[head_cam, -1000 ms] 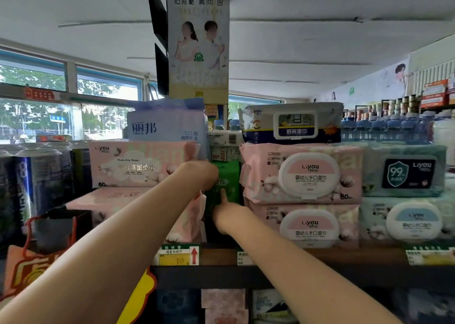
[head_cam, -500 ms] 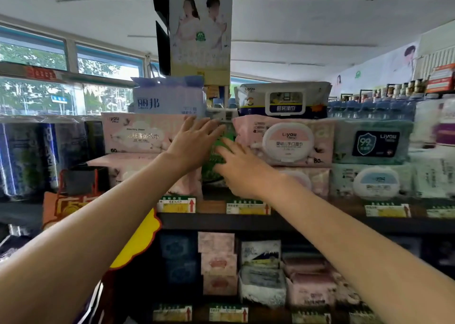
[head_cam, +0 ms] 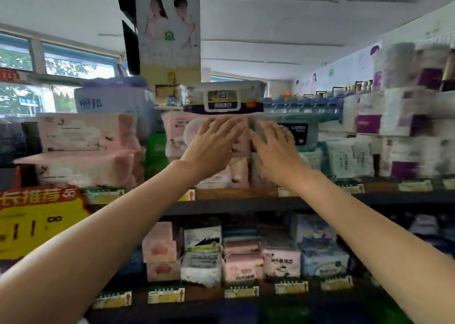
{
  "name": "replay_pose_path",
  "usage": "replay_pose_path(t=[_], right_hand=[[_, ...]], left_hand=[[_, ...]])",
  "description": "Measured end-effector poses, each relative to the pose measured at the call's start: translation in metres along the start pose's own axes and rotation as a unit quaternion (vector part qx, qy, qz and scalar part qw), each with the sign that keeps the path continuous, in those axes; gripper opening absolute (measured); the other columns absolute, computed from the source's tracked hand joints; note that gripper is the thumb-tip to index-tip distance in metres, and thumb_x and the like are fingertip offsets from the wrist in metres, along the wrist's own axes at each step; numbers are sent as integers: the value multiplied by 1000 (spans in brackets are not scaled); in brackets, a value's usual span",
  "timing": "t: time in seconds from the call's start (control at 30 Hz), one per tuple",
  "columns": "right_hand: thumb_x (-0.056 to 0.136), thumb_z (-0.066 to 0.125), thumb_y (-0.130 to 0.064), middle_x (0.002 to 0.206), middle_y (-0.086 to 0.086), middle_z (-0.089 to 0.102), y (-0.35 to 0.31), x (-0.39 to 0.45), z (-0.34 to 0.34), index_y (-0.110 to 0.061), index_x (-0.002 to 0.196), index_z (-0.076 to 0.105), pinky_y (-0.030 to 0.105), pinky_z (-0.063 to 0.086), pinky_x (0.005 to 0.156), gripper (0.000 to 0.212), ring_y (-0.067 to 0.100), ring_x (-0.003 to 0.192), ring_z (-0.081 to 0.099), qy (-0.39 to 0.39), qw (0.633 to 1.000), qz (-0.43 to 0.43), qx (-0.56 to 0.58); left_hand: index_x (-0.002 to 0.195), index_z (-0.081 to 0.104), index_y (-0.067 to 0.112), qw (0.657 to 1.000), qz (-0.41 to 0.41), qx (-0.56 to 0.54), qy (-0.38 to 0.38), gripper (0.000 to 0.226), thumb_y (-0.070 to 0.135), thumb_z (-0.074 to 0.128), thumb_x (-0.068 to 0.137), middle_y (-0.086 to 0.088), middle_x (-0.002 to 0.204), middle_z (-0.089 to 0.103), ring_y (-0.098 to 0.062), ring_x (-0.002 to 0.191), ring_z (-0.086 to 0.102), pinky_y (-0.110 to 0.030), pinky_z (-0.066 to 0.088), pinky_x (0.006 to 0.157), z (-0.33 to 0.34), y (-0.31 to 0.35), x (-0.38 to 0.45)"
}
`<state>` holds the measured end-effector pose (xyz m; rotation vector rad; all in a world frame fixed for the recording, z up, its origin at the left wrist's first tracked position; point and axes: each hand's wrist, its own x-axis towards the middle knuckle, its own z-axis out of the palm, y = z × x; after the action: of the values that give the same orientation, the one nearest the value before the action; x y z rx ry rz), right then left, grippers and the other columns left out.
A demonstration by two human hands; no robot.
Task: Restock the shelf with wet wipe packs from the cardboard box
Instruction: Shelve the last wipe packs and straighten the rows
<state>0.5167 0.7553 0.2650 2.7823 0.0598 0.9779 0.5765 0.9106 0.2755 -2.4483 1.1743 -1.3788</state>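
Observation:
Both my arms reach up to the top shelf (head_cam: 246, 201). My left hand (head_cam: 214, 144) lies with fingers spread flat on the front of a pink wet wipe pack (head_cam: 177, 134). My right hand (head_cam: 273, 148), fingers also straight, lies on the teal wet wipe pack (head_cam: 302, 131) beside it. A white and blue pack (head_cam: 224, 97) lies on top of these two. More pink packs (head_cam: 86, 131) are stacked to the left, and a narrow green pack (head_cam: 155, 151) stands between the stacks. The cardboard box is out of view.
White and purple tissue rolls (head_cam: 403, 131) fill the shelf to the right. A poster (head_cam: 170, 28) hangs above the packs. A yellow and red price sign (head_cam: 34, 220) sticks out at the left. The lower shelf (head_cam: 221, 296) holds several small tissue packs.
Both hands moved right, from the green pack in the gap onto the pink and teal packs. The view also swung right and down; the picture is blurred.

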Motion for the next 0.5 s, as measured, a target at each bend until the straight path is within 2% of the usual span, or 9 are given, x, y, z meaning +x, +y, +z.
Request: replay_pose_path(t=[0.07,0.17,0.23,0.37,0.5], right_hand=[[92,49,-17,155,9,4,49,-25,0,-21,149,12,49,13,114,68,32,143,3,-40,999,19,4],[92,48,-20,153,10,9,122,-62,4,-23,147,13,49,21,110,66,34,140,10,-110,992,69,4],[91,50,-21,152,12,11,165,-82,11,-23,148,12,49,24,109,68,36,138,13,-154,983,96,7],[91,51,-21,148,12,21,227,-102,26,-19,147,18,47,28,109,64,35,135,22,-160,974,138,76],[92,52,-22,148,13,21,263,-89,44,-20,147,17,45,27,111,65,36,134,25,-164,966,147,139]], left_hand=[[132,48,11,1000,12,-5,9,56,12,54,76,-10,139,49,-30,129,46,-46,34,107,6,46,21],[143,32,14,999,21,-28,-34,59,13,48,85,-6,153,28,-27,141,25,-44,16,115,17,115,55],[142,31,14,998,35,-25,-38,58,16,47,87,-6,153,27,-26,142,23,-43,13,116,24,152,78],[141,31,14,995,30,-41,-85,55,18,47,89,-3,150,31,-22,138,29,-39,11,116,41,195,118],[139,36,12,994,-8,-47,-100,50,18,43,90,-4,146,38,-21,135,36,-39,11,116,58,202,150]])
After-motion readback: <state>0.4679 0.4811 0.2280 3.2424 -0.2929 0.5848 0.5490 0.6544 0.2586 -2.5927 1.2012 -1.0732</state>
